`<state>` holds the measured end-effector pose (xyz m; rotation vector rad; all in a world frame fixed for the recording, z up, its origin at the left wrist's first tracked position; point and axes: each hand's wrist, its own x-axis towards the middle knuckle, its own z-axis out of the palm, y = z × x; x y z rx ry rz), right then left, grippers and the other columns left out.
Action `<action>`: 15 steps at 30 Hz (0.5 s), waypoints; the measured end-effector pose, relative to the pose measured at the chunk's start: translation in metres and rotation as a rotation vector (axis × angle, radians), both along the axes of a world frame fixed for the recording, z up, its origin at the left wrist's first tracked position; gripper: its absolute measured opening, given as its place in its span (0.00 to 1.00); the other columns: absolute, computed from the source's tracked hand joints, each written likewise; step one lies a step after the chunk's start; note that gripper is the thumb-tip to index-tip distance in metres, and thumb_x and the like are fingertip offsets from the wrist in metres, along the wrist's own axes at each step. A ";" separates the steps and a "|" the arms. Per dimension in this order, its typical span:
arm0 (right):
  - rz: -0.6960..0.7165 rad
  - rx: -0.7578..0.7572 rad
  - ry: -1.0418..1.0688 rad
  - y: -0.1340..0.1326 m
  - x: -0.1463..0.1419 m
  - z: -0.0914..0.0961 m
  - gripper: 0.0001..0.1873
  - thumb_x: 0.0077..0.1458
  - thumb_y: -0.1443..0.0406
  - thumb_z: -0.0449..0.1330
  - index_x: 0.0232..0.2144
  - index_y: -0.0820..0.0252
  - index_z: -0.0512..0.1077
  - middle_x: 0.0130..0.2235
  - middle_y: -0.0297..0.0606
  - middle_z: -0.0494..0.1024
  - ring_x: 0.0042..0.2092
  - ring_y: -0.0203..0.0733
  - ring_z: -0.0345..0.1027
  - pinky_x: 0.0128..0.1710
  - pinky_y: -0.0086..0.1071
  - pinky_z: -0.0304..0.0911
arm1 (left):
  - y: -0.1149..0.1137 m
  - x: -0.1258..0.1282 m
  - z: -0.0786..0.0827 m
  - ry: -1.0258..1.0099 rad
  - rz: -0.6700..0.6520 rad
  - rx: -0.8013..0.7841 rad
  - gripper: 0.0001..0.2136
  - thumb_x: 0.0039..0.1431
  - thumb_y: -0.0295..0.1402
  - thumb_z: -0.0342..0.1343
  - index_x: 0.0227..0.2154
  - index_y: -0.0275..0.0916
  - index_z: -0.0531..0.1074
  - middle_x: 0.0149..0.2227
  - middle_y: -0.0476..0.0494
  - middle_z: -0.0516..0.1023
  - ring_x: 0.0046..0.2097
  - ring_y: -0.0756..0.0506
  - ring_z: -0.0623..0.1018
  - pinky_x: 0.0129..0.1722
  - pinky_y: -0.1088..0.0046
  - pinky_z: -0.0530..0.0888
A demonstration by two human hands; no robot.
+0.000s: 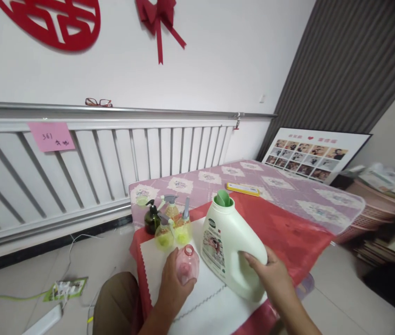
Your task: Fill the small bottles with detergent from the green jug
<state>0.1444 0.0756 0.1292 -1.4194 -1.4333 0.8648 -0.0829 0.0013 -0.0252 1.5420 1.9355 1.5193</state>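
My left hand [171, 284] is wrapped round a small pink transparent bottle [187, 264] with an uncapped neck, held just above a white cloth [159, 260]. My right hand [270, 274] grips the handle side of a large pale green detergent jug [230, 244], which stands tilted on the cloth with its green spout open at the top. Just beyond the pink bottle stands a cluster of small spray and pump bottles [169, 223], yellow-green ones and a dark green one.
The low table carries a red cloth [288, 232] over a pink patterned cover. A yellow flat object [243, 188] lies farther back. A white slatted radiator guard [78, 163] with a pink note lines the wall. A framed photo collage [305, 156] leans at the right beside a basket.
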 end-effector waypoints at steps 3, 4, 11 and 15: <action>0.016 -0.013 -0.042 -0.004 0.010 0.023 0.21 0.37 0.54 0.65 0.33 0.60 0.75 0.24 0.34 0.78 0.26 0.43 0.70 0.25 0.32 0.65 | -0.001 -0.001 0.001 -0.021 -0.014 -0.020 0.39 0.44 0.31 0.60 0.60 0.37 0.52 0.59 0.34 0.63 0.61 0.35 0.64 0.61 0.55 0.61; 0.019 -0.010 -0.056 -0.005 0.014 0.031 0.20 0.37 0.53 0.65 0.32 0.60 0.75 0.21 0.32 0.75 0.24 0.41 0.67 0.24 0.31 0.63 | -0.001 -0.001 0.001 -0.028 -0.017 -0.029 0.39 0.43 0.31 0.60 0.60 0.37 0.52 0.59 0.33 0.63 0.61 0.35 0.64 0.61 0.55 0.61; 0.157 -0.099 -0.189 -0.007 0.038 0.076 0.20 0.39 0.53 0.65 0.33 0.58 0.73 0.23 0.32 0.75 0.23 0.38 0.64 0.22 0.29 0.61 | -0.002 0.000 0.005 -0.019 -0.047 -0.115 0.42 0.41 0.32 0.60 0.61 0.36 0.50 0.62 0.33 0.60 0.62 0.34 0.62 0.61 0.55 0.59; 0.292 -0.178 -0.327 0.001 0.055 0.089 0.24 0.41 0.50 0.65 0.39 0.56 0.73 0.33 0.38 0.81 0.31 0.47 0.73 0.27 0.32 0.67 | -0.004 0.001 0.008 -0.010 -0.064 -0.163 0.42 0.42 0.32 0.60 0.62 0.36 0.49 0.62 0.34 0.60 0.61 0.34 0.62 0.60 0.55 0.60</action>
